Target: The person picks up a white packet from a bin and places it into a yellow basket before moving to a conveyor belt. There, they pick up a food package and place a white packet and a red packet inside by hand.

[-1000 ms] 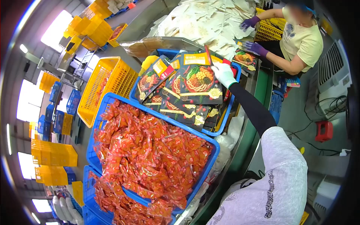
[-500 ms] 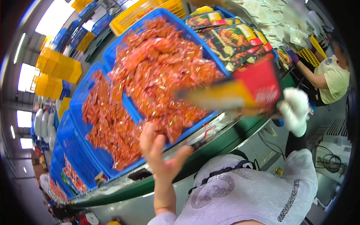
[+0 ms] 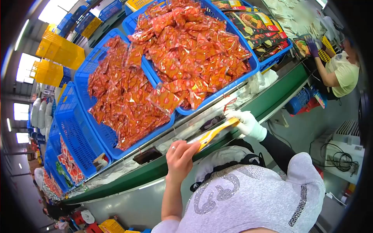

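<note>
A food pouch (image 3: pixel 213 134), yellow and white on the side that shows, spans the gap between my two hands and is seen nearly edge-on. My bare left hand (image 3: pixel 180 158) grips its left end, thumb and fingers closed. At the other end, my right hand (image 3: pixel 248 125) in a white glove pinches the pouch's corner. The pouch is above the green conveyor belt (image 3: pixel 171 171). Beyond my hands, two blue crates (image 3: pixel 254 70) are heaped with small clear sachets (image 3: pixel 190 58) of orange-red content.
Printed black pouches (image 3: pixel 252 23) fill a blue crate at the upper right. Further blue crates (image 3: pixel 74 128) line the belt on the left. A co-worker (image 3: pixel 338 73) in purple gloves handles a pouch at the right. Yellow crates (image 3: pixel 62 48) are stacked at the back left.
The pouch has come down and turned edge-on, from my right hand alone into both hands. My left hand has closed on it. The view has shifted.
</note>
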The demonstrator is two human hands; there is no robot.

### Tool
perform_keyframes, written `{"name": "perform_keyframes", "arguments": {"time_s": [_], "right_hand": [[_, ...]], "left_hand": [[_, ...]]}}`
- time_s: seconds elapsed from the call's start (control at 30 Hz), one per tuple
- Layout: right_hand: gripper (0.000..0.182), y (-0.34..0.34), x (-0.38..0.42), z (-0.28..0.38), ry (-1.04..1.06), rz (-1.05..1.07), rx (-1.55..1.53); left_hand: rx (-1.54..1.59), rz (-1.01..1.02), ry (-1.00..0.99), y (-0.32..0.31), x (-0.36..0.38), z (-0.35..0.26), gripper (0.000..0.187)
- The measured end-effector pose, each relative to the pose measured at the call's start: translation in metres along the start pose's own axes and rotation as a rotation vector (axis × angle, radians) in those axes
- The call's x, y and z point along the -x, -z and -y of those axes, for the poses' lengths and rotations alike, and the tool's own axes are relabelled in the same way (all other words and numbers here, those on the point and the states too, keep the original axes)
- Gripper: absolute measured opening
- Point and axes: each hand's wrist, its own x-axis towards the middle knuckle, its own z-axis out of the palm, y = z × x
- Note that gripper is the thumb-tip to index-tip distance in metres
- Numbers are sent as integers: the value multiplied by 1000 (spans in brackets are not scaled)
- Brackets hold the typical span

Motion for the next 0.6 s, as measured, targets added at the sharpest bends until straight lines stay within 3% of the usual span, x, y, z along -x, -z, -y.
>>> {"name": "perform_keyframes", "arguments": {"time_s": [0.03, 0.1, 0.23, 0.27, 0.37, 0.43, 0.57, 0.6], "right_hand": [[18, 1, 1, 6, -6, 8, 0], [17, 10, -2, 17, -158, 362, 115], [35, 4, -16, 51, -63, 258, -73], [41, -5, -24, 50, -15, 318, 131], [28, -44, -30, 11, 184, 393, 671], [19, -56, -43, 18, 124, 468, 839], [16, -64, -58, 18, 195, 468, 939], [22, -64, -60, 15, 148, 466, 839]], "left_hand": [[3, -1, 10, -1, 7, 1, 24], [76, 165, 107, -11, 22, 10, 27], [105, 285, 150, -50, 54, 51, 29], [114, 289, 160, -55, 56, 56, 29], [8, 264, 207, -53, 58, 60, 29], [-70, 212, 181, -50, 61, 63, 30], [-175, 195, 156, -43, 63, 59, 33], [-238, 204, 95, -39, 61, 58, 34]]}}
